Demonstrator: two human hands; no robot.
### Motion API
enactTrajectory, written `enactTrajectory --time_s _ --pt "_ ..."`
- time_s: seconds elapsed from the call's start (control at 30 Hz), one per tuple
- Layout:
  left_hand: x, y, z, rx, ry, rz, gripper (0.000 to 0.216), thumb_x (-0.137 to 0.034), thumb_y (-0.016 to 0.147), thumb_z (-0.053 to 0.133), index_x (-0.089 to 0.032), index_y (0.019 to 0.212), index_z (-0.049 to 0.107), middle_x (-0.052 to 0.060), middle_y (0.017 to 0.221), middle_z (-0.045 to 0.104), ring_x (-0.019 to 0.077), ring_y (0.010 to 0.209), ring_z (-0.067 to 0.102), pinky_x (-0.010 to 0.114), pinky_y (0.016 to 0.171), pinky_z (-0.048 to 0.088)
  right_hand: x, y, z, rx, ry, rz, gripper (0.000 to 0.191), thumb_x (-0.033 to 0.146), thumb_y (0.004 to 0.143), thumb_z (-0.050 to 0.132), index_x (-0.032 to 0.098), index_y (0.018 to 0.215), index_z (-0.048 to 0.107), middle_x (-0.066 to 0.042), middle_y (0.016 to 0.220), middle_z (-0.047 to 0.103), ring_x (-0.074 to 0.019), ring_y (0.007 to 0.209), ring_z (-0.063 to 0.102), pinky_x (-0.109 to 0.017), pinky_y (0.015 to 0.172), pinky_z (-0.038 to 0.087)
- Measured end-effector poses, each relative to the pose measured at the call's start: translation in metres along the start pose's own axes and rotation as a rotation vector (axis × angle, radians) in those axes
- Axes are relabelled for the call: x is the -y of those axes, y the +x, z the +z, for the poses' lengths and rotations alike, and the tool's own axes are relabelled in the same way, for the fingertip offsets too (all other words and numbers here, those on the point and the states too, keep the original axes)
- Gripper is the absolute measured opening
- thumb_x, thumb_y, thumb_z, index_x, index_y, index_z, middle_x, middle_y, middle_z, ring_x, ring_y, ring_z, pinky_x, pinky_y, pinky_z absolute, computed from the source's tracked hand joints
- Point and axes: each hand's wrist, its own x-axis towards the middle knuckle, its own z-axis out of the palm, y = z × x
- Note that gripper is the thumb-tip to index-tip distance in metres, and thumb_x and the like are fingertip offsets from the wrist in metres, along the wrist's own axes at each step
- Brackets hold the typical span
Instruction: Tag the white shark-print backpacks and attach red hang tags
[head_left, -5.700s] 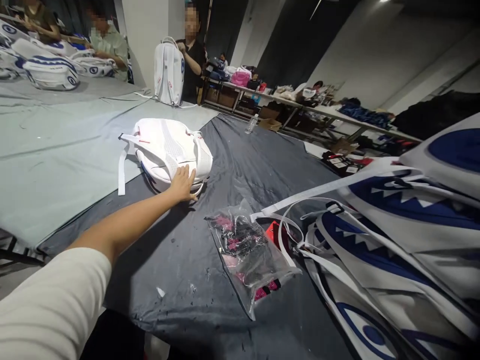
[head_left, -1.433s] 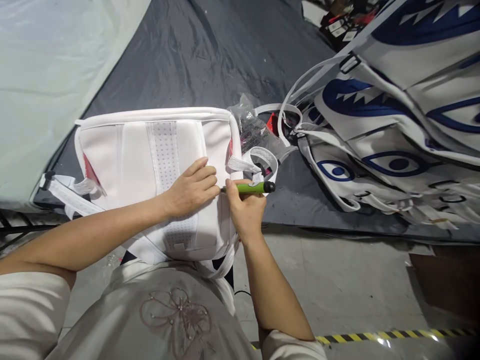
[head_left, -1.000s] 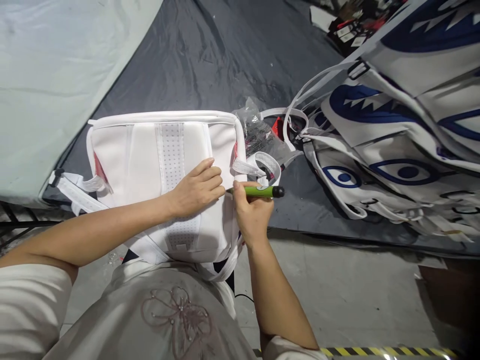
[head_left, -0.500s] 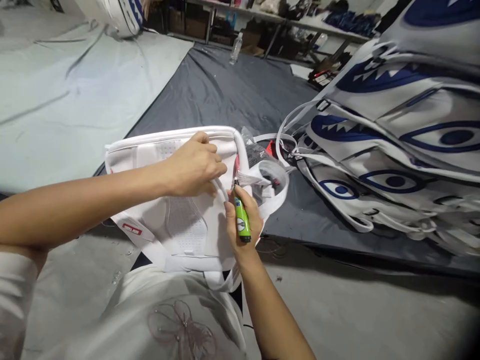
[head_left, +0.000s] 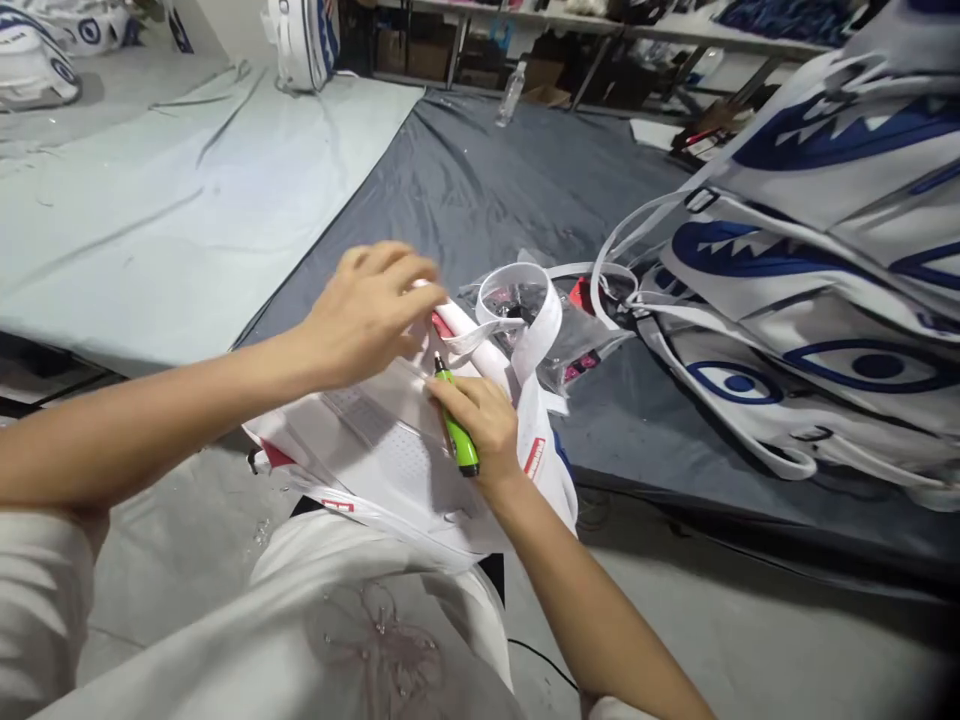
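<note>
**Both hands at a white backpack on the near edge of the surface**

The left fingers (head_left: 397, 262) are bent close together and hooked over the raised upper edge of a white backpack (head_left: 382, 455); the left hand (head_left: 360, 315) grips that edge from above. The right fingers (head_left: 454, 392) are closed around a green tool (head_left: 459, 445), a short stick with a dark tip. The tip points up toward the backpack's edge, just beside the left hand. The right hand (head_left: 484, 425) rests on the backpack's padded back panel.

The backpack is tilted, with its upper edge lifted off the dark grey surface (head_left: 487, 190) and its lower part hanging over the near edge against the person's body. A white strap (head_left: 536, 315) stands up in a loop just right of the hands. Behind the loop lies a clear plastic bag (head_left: 592, 345) with dark and pink things inside.

To the right, a heap of white bags with blue eye and teeth prints (head_left: 817, 290) covers the surface. To the left lies a pale green sheet (head_left: 150, 200). Far back stand a plastic bottle (head_left: 511, 92) and another white backpack (head_left: 304, 40), upright.
</note>
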Motion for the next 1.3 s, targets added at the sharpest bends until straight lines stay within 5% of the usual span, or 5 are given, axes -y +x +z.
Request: enactTrajectory --time_s 0.2,0.47,0.67,0.97,1.3 --pt "0.015 0.053 0.048 0.265 0.144 0.076 0.086 -0.039 0.073 0.076 -0.019 0.147 0.039 0.016 0.133 0.057 0.0327 0.119 0.05 0.041 0.095 0.037 0.018 -0.016 0.014 0.017 0.018 0.01 0.035 0.006 0.092 0.056 0.02 0.123 0.06 -0.011 0.099 0.068 -0.022 0.092 0.064 -0.038 0.08 0.05" --pt "0.015 0.043 0.078 0.2 0.281 0.194 0.129 -0.058 0.064 0.081 -0.019 0.159 0.002 0.024 0.162 0.017 0.0419 0.147 0.018 0.061 0.113 0.017 0.003 -0.009 0.003 0.098 0.222 0.23 0.029 0.033 0.095 0.054 0.021 0.122 0.058 -0.011 0.109 0.071 -0.0251 0.101 0.068 -0.04 0.086 0.055" --pt "0.01 0.052 0.089 0.225 0.27 0.139 0.11 -0.049 0.075 0.077 -0.017 0.159 0.013 0.021 0.139 0.05 0.0357 0.124 0.047 0.05 0.107 0.031 -0.017 -0.001 0.003 0.097 0.192 0.701 0.034 0.045 0.092 0.058 0.021 0.114 0.05 -0.007 0.092 0.075 -0.0234 0.079 0.073 -0.034 0.068 0.055" --pt "0.008 0.053 0.095 0.202 0.193 -0.11 0.099 -0.048 0.075 0.077 -0.016 0.154 0.028 0.023 0.157 0.029 0.0406 0.141 0.03 0.054 0.11 0.028 -0.041 0.025 -0.017 0.371 0.263 0.59 0.03 0.041 0.094 0.054 0.021 0.111 0.068 -0.008 0.111 0.075 -0.0246 0.103 0.07 -0.039 0.089 0.053" --pt "0.011 0.059 0.096 0.233 0.152 -0.125 0.076 -0.035 0.082 0.069 -0.018 0.149 0.036 0.019 0.152 0.037 0.0361 0.127 0.042 0.045 0.095 0.041 -0.055 0.05 -0.022 0.749 0.008 0.377 0.025 0.026 0.089 0.064 0.022 0.113 0.07 -0.005 0.09 0.076 -0.0215 0.081 0.07 -0.036 0.079 0.05"
